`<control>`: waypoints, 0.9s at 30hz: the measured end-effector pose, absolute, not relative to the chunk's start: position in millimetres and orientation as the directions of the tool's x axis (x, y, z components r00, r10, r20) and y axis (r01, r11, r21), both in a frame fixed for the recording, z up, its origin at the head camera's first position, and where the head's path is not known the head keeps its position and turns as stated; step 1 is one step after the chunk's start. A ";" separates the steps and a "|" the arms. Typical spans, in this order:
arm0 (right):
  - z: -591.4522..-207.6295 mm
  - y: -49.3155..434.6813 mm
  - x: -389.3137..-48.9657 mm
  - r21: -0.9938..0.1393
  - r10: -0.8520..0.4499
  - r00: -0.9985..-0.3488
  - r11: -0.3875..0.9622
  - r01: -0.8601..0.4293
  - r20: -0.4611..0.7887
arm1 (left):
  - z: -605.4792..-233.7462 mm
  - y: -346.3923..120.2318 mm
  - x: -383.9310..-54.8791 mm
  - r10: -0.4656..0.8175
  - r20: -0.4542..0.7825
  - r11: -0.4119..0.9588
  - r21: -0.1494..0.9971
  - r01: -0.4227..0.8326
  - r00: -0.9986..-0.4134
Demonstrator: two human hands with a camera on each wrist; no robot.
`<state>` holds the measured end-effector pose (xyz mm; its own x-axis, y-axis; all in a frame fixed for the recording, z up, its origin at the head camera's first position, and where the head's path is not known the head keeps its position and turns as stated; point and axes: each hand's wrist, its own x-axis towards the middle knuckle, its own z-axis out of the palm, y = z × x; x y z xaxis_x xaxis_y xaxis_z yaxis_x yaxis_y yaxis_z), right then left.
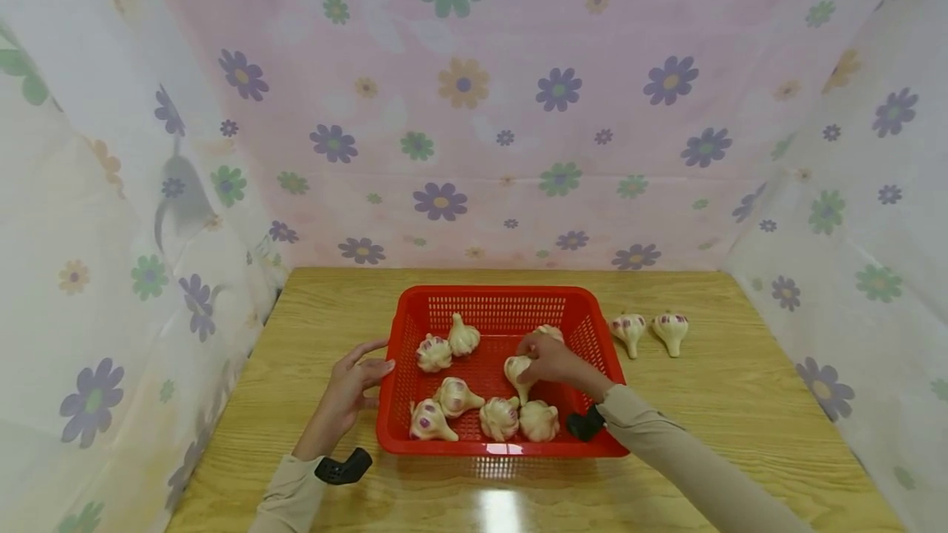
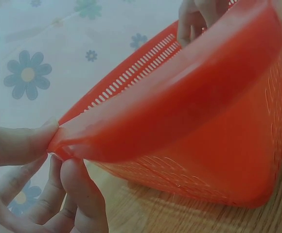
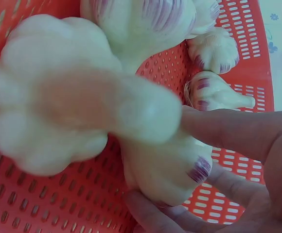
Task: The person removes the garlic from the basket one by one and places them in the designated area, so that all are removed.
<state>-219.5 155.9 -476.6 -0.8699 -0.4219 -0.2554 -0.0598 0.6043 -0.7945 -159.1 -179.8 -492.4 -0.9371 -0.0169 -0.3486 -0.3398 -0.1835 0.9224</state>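
A red plastic basket [image 1: 500, 291] with slotted walls holds several garlic bulbs [image 1: 499, 419], white with purple streaks. At its left side my left hand [image 1: 348, 385] pinches the rim; the left wrist view shows thumb [image 2: 22, 141] above and fingers curled below the rim [image 2: 131, 131]. Inside the basket, toward the right, my right hand [image 1: 554, 360] holds a garlic bulb [image 1: 518, 370]. In the right wrist view, thumb and fingers lie around that bulb [image 3: 163, 170], while the blurred stem of another garlic bulb [image 3: 48, 97] partly covers it.
Two more garlic bulbs, one [image 1: 629, 331] near the basket's right wall and one [image 1: 671, 331] farther right, lie on the wooden table [image 1: 741, 426]. Flowered cloth [image 1: 511, 146] hangs behind and along both sides.
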 end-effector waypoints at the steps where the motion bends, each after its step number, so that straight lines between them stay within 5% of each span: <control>1: -476.7 155.0 -219.9 -0.798 -0.436 -0.863 0.599 -0.065 -0.257 | -492.4 -179.9 -159.0 -0.017 -0.348 -0.184 0.923 -0.339 -0.937; 27: -482.5 145.8 -223.9 -0.767 -0.358 -0.883 0.642 0.004 -0.304 | -489.6 -177.7 -158.3 -0.037 -0.347 -0.194 0.922 -0.334 -0.937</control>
